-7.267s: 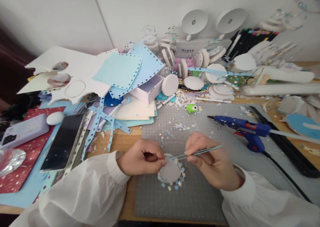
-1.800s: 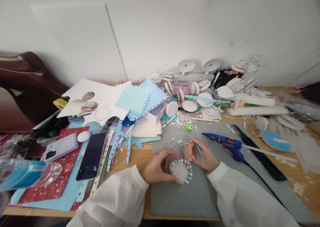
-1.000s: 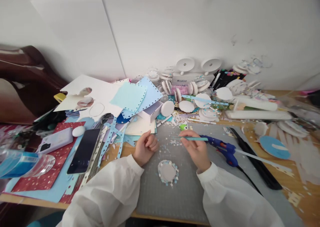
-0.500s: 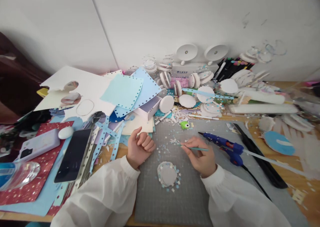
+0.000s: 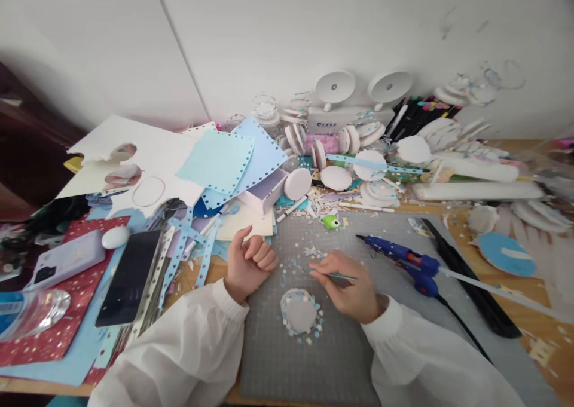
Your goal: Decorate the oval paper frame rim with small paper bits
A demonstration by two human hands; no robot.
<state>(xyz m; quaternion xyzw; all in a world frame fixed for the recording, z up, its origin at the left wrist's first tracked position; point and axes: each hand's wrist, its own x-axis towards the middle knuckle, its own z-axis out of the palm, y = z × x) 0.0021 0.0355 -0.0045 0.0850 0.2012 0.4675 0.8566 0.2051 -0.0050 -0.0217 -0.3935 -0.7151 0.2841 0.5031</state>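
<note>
My right hand [image 5: 345,285] pinches a thin teal stick [image 5: 343,276], its far end by the small pale blue and white paper pieces [image 5: 293,266] scattered on the grey cutting mat [image 5: 309,368]. Whether the stick's end carries a piece I cannot make out. Below lies a round white disc [image 5: 301,314], ringed with tiny blue and white cut-outs; neither hand touches it. My left hand [image 5: 250,263] rests at the mat's left edge, fingers curled and thumb up, with nothing seen in it.
A blue glue gun [image 5: 403,257] with a cord and a long black tool [image 5: 470,281] lie at the right. A phone [image 5: 129,278], a bottle [image 5: 33,311] and punched paper strips [image 5: 179,257] crowd the left. White discs [image 5: 336,178] and paper scraps fill the back.
My right hand has moved left and slightly down with the teal stick, closer to the scattered pieces above the disc. My left hand stays in place. The view has shifted slightly.
</note>
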